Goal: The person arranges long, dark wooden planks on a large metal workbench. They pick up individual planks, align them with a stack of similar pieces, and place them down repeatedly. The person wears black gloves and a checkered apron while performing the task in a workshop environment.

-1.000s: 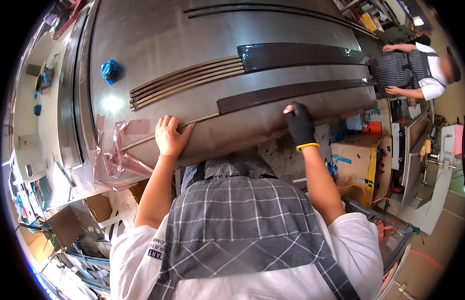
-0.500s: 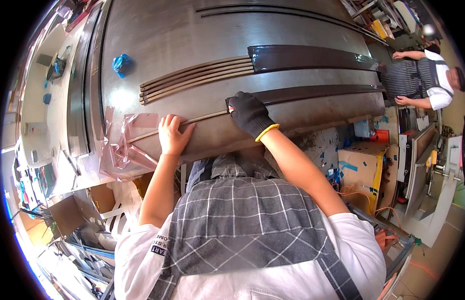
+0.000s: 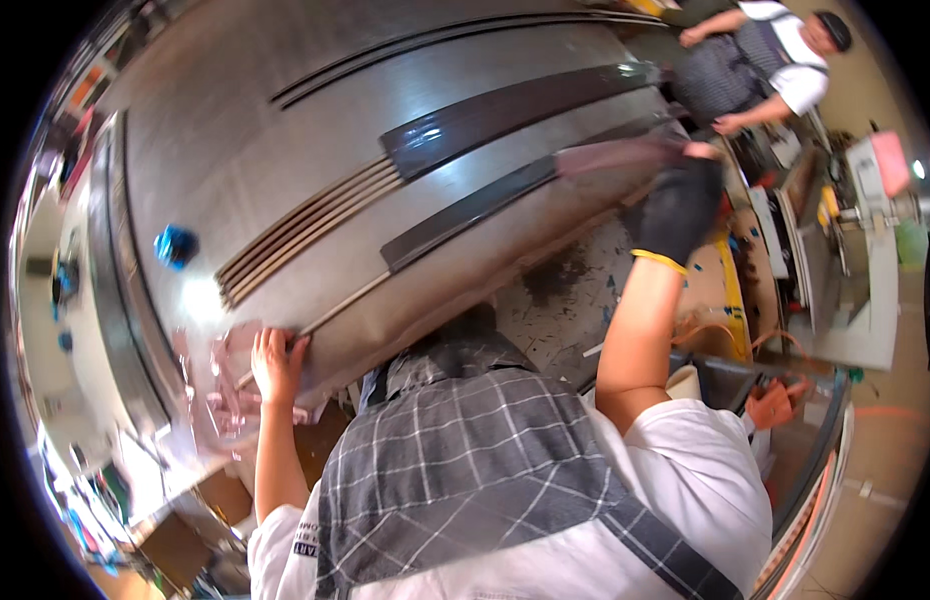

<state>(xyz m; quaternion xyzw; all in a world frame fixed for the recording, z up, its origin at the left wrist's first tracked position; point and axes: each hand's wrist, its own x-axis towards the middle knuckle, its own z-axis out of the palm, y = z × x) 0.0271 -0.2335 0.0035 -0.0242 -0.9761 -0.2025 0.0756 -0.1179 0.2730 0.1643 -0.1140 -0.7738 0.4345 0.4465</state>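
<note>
At the table's near left, my bare left hand rests with its fingers stretched out and thumb apart, over a thin light-brown rod. That rod runs to the right up to a long dark strip. My right hand, in a black glove with a yellow cuff, is smeared by motion beyond the near right edge. A translucent pinkish-brown film stretches from the dark strip to its fingers, which look closed on the film's end. Several similar rods lie behind, their right ends meeting a wider dark glossy sheet.
Crumpled pinkish film lies by my left hand. A blue crumpled lump sits farther left on the metal table. Long black bars lie at the back. A co-worker stands at the far right end.
My right hand has moved right along the dark strip and off the near edge, drawing the film with it. The whole view has turned; my left hand still rests by the rod.
</note>
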